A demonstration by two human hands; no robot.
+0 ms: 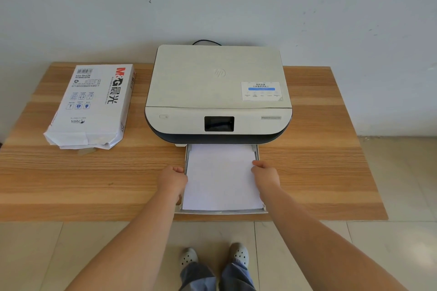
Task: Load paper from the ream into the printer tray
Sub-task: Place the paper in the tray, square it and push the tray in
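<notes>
Both bare hands, left hand (172, 178) and right hand (265, 173), flank the white paper stack (221, 177) lying in the pulled-out grey printer tray (221, 212), fingers curled on its side edges, seemingly squaring it, while the opened white paper ream (91, 105) rests far-left on the wooden tabletop (319, 172).

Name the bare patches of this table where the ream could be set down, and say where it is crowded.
Bare wood lies right of the printer, out to the table edge, and in front of the ream, left of the tray. It is crowded at the tray: the left hand and right hand flank the paper.
</notes>
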